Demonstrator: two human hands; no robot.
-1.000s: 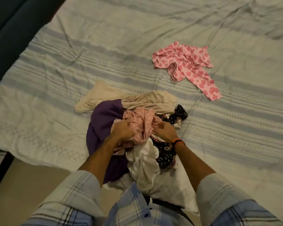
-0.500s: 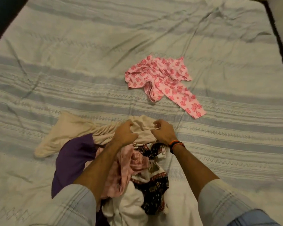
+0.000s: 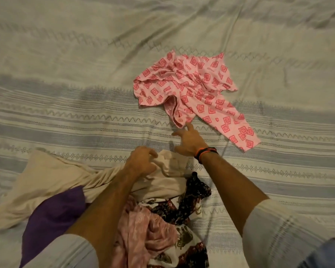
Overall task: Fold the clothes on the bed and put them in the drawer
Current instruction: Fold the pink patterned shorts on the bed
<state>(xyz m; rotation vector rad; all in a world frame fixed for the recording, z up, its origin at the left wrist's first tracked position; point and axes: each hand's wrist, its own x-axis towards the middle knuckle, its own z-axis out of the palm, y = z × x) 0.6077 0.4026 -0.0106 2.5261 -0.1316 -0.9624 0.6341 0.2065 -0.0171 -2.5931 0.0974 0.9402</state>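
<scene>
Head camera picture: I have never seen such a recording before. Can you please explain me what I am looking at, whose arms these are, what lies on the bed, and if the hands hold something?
The camera sits on a person's head and looks forward and down, so the two arms coming in from the bottom are that person's own. No machine is here, only bare hands.

The surface is a bed covered with a striped bedsheet. Near the person lies a heap of unfolded clothes: a cream garment, a purple garment, a pale pink garment and a dark patterned garment. Farther away, apart from the heap, lies a pink garment with a square pattern.

The left hand rests on the cream garment with curled fingers; whether it really grips the cloth I cannot tell. The right hand, with wristbands, is open and stretched toward the pink patterned garment, its fingertips at the garment's near edge.
</scene>
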